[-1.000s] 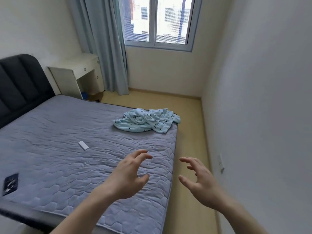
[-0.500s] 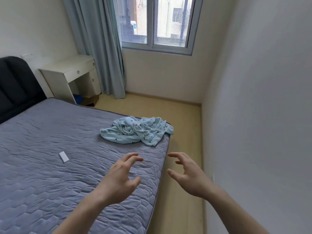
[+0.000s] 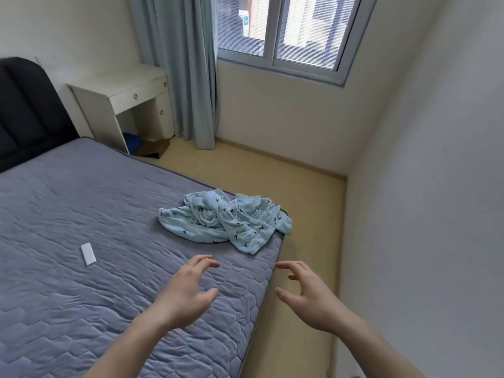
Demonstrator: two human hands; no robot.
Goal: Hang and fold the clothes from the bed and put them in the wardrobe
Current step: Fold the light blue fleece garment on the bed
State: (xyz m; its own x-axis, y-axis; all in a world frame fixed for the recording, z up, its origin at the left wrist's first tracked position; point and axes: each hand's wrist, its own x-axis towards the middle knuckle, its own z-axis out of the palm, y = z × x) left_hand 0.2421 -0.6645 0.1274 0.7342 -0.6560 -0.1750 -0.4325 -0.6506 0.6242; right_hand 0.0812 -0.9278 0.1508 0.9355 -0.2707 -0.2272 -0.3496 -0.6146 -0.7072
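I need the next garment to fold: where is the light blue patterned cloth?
The crumpled light blue patterned cloth lies at the grey quilted bed's far right corner, ahead of both hands.

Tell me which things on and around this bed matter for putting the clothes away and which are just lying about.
For the job:
- crumpled light blue garment at the bed's far corner
- left hand and right hand, both empty, reaching toward it

Just lying about:
- small white rectangular object on the mattress
- white desk by the curtain
- blue item under the desk
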